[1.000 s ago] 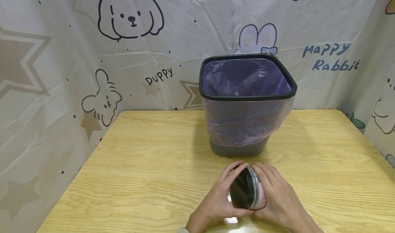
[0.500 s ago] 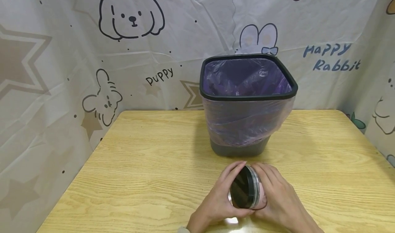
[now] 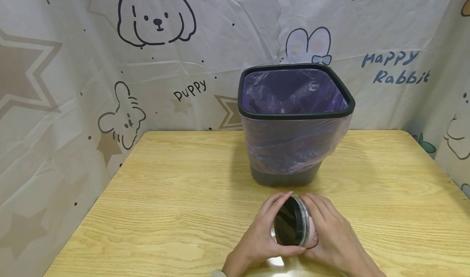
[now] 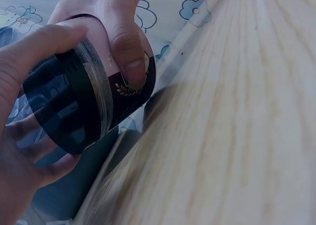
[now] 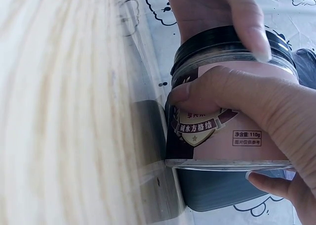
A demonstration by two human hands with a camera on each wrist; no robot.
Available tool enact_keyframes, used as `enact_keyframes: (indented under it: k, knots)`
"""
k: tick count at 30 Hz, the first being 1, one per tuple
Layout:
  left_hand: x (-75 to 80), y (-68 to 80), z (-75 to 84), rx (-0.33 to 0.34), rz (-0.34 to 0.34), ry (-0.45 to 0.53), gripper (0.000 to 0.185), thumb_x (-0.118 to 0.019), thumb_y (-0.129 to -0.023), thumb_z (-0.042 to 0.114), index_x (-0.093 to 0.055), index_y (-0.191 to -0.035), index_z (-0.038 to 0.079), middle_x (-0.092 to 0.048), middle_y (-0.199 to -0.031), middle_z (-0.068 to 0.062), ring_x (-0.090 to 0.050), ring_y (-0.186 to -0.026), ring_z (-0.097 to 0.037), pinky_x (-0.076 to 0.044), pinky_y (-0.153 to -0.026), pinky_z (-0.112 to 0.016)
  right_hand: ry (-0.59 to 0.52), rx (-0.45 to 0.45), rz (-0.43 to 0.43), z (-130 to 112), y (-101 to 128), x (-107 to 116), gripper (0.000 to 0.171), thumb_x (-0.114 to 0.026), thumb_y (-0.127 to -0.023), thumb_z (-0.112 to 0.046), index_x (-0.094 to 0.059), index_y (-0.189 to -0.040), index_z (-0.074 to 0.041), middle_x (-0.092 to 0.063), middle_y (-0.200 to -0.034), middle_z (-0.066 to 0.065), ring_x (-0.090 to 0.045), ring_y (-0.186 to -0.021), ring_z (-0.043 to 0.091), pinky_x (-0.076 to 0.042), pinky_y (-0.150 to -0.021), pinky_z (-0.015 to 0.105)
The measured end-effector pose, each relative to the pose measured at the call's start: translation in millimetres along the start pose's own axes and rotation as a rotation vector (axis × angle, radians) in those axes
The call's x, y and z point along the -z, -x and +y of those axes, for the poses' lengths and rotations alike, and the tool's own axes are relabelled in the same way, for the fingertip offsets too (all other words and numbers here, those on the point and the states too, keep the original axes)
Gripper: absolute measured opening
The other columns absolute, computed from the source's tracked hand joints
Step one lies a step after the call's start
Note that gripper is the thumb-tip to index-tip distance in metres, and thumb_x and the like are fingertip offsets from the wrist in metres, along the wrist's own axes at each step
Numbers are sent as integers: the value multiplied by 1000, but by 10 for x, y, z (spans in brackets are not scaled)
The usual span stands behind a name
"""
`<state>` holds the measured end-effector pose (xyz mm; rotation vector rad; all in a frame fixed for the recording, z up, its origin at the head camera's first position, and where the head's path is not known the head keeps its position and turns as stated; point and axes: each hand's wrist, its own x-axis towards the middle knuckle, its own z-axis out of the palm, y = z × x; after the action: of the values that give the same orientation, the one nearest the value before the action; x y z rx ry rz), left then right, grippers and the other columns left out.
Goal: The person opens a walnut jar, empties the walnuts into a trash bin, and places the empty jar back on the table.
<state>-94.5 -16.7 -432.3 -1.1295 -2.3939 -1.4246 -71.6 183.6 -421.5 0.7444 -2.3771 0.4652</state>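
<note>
Item: jar point(image 3: 298, 228), pink label, black lid point(image 3: 288, 227), lying tilted on its side between my hands, low over the near edge of the table point(image 3: 176, 195).
My left hand point(image 3: 257, 238): fingers curled round the lid.
My right hand point(image 3: 330, 236): wrapped round the labelled body, thumb point(image 5: 207, 89) pressed on the label.
Behind, well apart from the jar: dark waste bin point(image 3: 293, 122) with purple liner, upright on the table.
Backdrop: cartoon-print cloth point(image 3: 158, 44).

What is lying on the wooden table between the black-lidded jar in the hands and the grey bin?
Nothing: the head view shows only bare wooden table between the black-lidded pink jar and the grey purple-lined bin.
</note>
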Motion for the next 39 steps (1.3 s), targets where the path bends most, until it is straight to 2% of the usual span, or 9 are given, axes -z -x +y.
enact_keyframes:
  k: [3, 9, 11, 16, 24, 28, 32, 37, 39]
  knots:
    - [3, 2, 14, 42, -8, 16, 112, -91, -62, 30, -25, -152, 28, -32, -149, -2, -38, -133, -17, -39, -107, -40, 3, 3, 0, 0, 0, 0, 104, -88, -39, -43, -54, -126, 3, -57, -123, 11, -52, -114, 27, -23, -110, 18]
    - [-11, 0, 1, -46, 8, -26, 112, -92, -60, 27, -28, -151, 19, -32, -148, -10, -38, -133, -21, -41, -105, -41, -3, 5, 9, -10, -5, 8, 103, -86, -38, -41, -54, -127, 1, -56, -124, 9, -51, -114, 27, -26, -108, 19]
    - [-13, 0, 1, -32, 3, -20, 112, -92, -60, 27, -28, -151, 21, -32, -148, -9, -38, -133, -20, -40, -105, -40, -10, 10, 19, -13, -9, 9, 103, -86, -37, -39, -54, -127, 1, -56, -124, 9, -52, -113, 27, -24, -109, 17]
    - [-9, 7, 21, 53, -1, 19, 110, -91, -62, 29, -27, -152, 28, -32, -147, -3, -38, -132, -19, -39, -106, -41, -9, 14, 29, -13, -8, 8, 105, -87, -38, -40, -53, -128, 1, -57, -124, 10, -52, -113, 28, -21, -110, 16]
    - [-18, 7, 41, 67, 63, 30, 107, -92, -60, 32, -34, -149, 29, -40, -141, 1, -45, -125, -15, -43, -103, -37, -21, 18, 33, -8, -3, 3, 105, -88, -39, -40, -53, -129, 1, -56, -125, 10, -52, -113, 29, -20, -110, 15]
    - [-18, 9, 34, 59, 63, 31, 106, -92, -60, 31, -35, -149, 28, -41, -141, 0, -45, -125, -15, -42, -104, -37, -24, 19, 34, -13, -7, 6, 104, -88, -40, -40, -53, -129, 1, -56, -125, 10, -52, -113, 29, -19, -111, 15]
    - [-19, 5, 11, 23, 49, 30, 106, -92, -61, 29, -34, -149, 26, -37, -144, -2, -43, -128, -17, -42, -105, -38, -11, 7, 14, -11, -6, 6, 102, -87, -42, -43, -54, -128, 1, -57, -124, 9, -52, -114, 27, -23, -110, 18]
    - [0, -14, -19, -101, 42, 12, 103, -91, -61, 24, -35, -148, 18, -37, -145, -7, -42, -129, -19, -42, -104, -38, -8, 1, -3, 2, -8, 1, 99, -84, -41, -40, -54, -125, 2, -57, -122, 10, -52, -113, 27, -27, -108, 22]
    - [7, -19, -17, -124, 36, 10, 102, -91, -62, 23, -36, -147, 16, -37, -144, -9, -43, -129, -19, -42, -104, -37, -7, 4, 1, 4, -8, 0, 99, -84, -40, -39, -55, -125, 2, -57, -122, 10, -52, -113, 27, -27, -108, 22]
